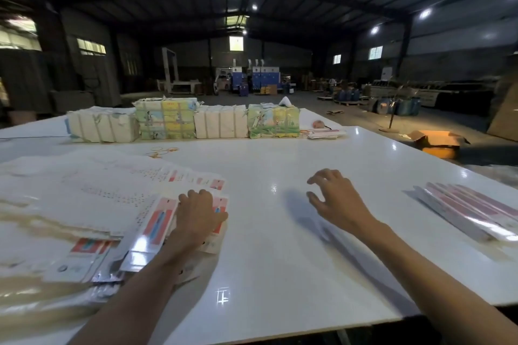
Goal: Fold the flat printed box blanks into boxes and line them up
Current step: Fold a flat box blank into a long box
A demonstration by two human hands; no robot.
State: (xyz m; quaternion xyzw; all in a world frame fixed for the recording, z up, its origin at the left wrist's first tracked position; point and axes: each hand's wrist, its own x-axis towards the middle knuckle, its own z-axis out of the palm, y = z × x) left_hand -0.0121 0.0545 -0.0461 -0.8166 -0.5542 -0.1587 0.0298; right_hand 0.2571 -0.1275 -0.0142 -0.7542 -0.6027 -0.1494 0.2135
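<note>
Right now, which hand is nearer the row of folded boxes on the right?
Right. The right hand hovers open above the table, left of the row of folded boxes and apart from it; the left hand rests on the pile of flat blanks, farther left.

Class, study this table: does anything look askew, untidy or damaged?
The blanks under the left hand are fanned out unevenly, not squared. The leftmost bundle at the back has wrapping that looks torn.

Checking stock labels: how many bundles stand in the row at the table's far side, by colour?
White bundles: 2
Printed bundles: 2
Total: 4
</note>
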